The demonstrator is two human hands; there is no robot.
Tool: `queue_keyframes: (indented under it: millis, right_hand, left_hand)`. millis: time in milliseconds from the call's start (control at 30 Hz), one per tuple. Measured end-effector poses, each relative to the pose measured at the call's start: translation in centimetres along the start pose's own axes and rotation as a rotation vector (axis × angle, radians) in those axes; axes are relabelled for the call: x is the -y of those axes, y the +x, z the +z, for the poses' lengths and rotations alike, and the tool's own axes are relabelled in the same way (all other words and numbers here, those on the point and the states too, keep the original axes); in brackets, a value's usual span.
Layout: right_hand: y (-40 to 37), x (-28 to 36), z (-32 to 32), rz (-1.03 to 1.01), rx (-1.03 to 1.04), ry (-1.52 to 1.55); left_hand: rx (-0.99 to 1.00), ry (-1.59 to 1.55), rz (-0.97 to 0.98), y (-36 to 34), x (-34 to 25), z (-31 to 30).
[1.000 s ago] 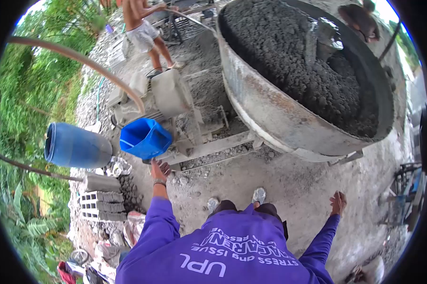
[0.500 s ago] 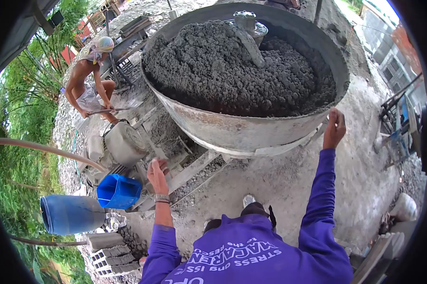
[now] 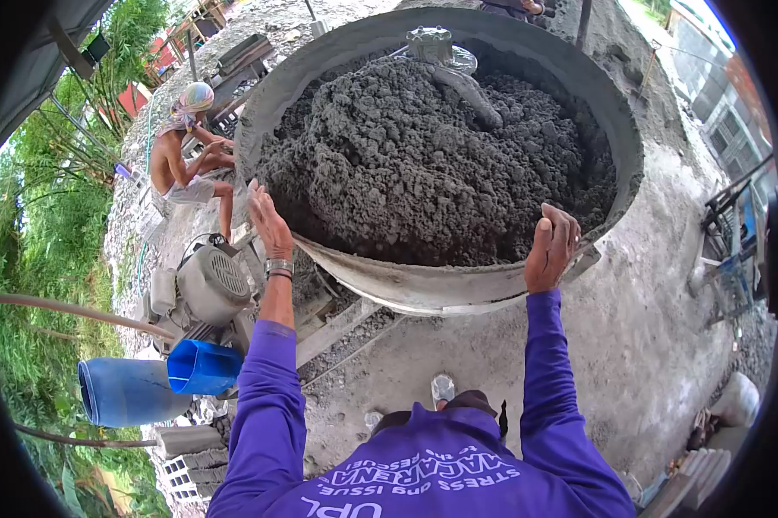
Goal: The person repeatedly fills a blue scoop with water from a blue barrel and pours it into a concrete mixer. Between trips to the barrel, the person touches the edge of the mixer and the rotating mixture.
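Note:
A large round metal mixer pan holds a heap of dark, crumbly grey mix. A crusted metal hub with an arm rises out of the mix near the far side. My left hand, with a band at the wrist, lies against the pan's near left rim, fingers extended. At the near right rim is my right hand, thumb and fingers apart, with nothing held in it. Both forearms are in purple sleeves.
A crouching person is left of the pan. A motor, a blue cut container, a blue barrel and hollow blocks stand at the lower left. A metal frame is at the right.
My left hand has moved up to the rim from above the motor's side. My right hand has shifted left along the rim. The other person has changed posture, and the shovel no longer shows.

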State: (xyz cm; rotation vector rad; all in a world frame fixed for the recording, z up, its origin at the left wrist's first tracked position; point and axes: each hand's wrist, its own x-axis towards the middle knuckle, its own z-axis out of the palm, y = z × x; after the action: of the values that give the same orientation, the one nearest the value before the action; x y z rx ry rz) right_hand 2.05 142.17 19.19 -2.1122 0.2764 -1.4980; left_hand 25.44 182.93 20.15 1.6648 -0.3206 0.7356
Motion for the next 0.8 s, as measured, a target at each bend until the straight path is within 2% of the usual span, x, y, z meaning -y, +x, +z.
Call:
queue_keyframes:
  millis: [167, 267, 300, 367, 400, 500, 800]
  right_hand:
    - [-0.5, 0.1, 0.6, 0.04, -0.003, -0.065]
    - [-1.1, 0.1, 0.9, 0.079, -0.012, -0.104]
    - [-1.1, 0.2, 0.8, 0.088, -0.023, -0.124]
    - [-1.3, 0.0, 1.0, 0.082, -0.058, -0.126]
    - [-1.4, -0.2, 1.1, 0.082, -0.073, -0.109]
    - [-1.6, -0.4, 1.2, 0.082, -0.089, -0.139]
    - [-1.7, -0.7, 1.2, 0.062, -0.101, -0.143]
  left_hand:
    - [-0.032, 0.121, -0.104, -0.3, 1.8, 1.5]
    - [-0.022, 0.11, -0.107, -0.2, 0.8, 1.9]
    - [-0.008, 0.4, -0.092, -0.2, -1.9, 2.1]
    - [0.008, 0.389, -0.11, -0.2, -1.5, 2.2]
    - [0.037, 0.569, -0.084, 0.0, -1.1, 1.9]
    - [0.063, 0.428, -0.135, 0.2, 0.1, 1.8]
    - [0.036, 0.43, -0.065, 0.4, 1.3, 1.4]
